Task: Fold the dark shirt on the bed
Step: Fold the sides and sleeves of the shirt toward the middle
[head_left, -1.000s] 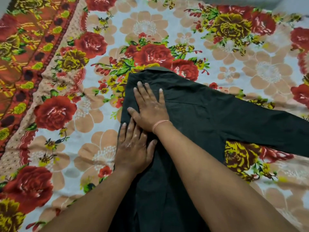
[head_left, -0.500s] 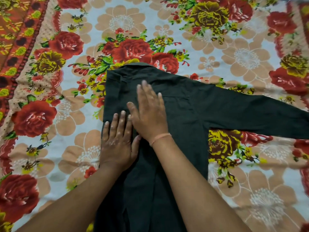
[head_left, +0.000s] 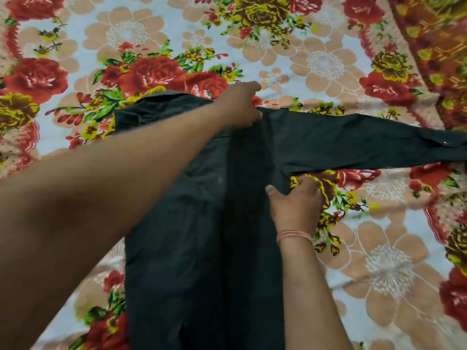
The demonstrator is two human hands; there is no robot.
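Note:
The dark shirt [head_left: 202, 223] lies flat on the floral bed sheet [head_left: 379, 248], its left side folded in and one long sleeve [head_left: 366, 142] stretched out to the right. My left hand [head_left: 240, 107] reaches across the body and pinches the fabric at the right shoulder, near the collar. At the armpit, where the sleeve meets the side seam, my right hand [head_left: 295, 203] grips the shirt's edge, thumb on top. A pink thread band sits on my right wrist.
The sheet carries large red, yellow and peach flowers on white. An orange patterned border [head_left: 434, 41] runs along the upper right. The sleeve cuff [head_left: 444, 142] reaches nearly to the right frame edge.
Both hands have left the folded left part, where they pressed flat. They moved right and took hold of the shirt at the right shoulder and armpit. The view shifted right.

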